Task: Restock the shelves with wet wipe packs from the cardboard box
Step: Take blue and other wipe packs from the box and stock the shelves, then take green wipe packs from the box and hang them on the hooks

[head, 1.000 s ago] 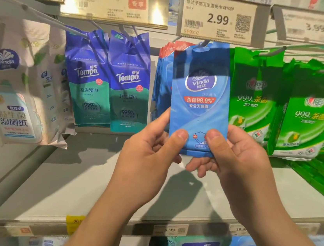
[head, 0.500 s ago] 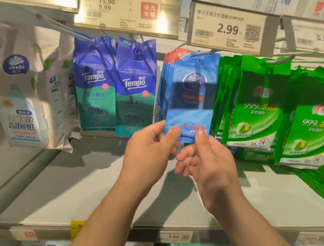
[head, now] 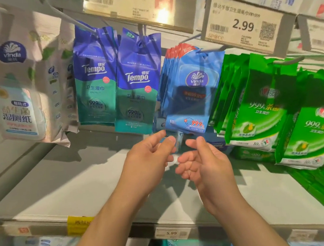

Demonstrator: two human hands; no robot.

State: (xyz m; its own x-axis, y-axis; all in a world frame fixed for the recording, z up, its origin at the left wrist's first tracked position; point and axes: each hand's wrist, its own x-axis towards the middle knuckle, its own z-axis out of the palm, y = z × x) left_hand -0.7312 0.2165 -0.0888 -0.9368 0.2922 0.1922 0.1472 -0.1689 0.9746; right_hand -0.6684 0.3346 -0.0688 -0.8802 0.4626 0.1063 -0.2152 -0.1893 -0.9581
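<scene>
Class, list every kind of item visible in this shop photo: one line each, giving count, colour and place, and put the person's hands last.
Blue Vinda wipe packs: a bunch, count unclear, blue, hanging on the centre hook under the 2.99 tag.
Tempo wipe packs: two fronts visible, purple and teal, hooks left of centre.
White Vinda packs: several, white, far left.
Green wipe packs: many, green, right hooks and shelf.
Price tags: at least four, pale, along shelf edges.
Shelf: one, grey, below the hooks.
Left hand: fingers loosely curled, below the blue packs.
Right hand: open, beside it.

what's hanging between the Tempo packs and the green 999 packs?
Head view: a row of blue Vinda wet wipe packs on a peg, under the 2.99 price tag. Both hands sit just below the front pack.
</scene>
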